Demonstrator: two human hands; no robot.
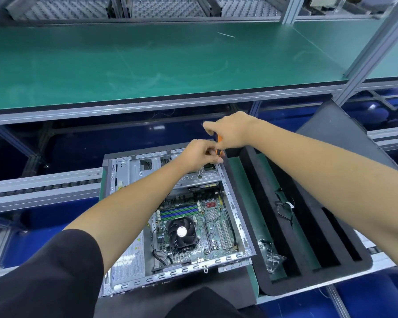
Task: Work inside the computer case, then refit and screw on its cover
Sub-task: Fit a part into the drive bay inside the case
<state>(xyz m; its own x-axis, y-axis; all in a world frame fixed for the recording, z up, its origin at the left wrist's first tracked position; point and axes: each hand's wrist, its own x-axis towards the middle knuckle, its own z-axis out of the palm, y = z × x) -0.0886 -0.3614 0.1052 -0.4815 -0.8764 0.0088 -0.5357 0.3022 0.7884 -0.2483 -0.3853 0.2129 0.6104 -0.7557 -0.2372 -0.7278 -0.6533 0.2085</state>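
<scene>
Single view, head-worn, wide-angle. Looks forward and steeply down from above the open computer case [170,216], close over both outstretched forearms. Case sits low centre; black foam tray [308,237] lower right; green bench top [147,63] spans the upper half, tilted by lens curve. Frame edges bow. No second view shares the scene.

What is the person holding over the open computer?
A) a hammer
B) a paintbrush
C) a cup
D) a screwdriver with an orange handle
D: the right hand grips an orange-handled screwdriver pointing down at the far corner of the open computer case, with the left hand beside its shaft.
</scene>
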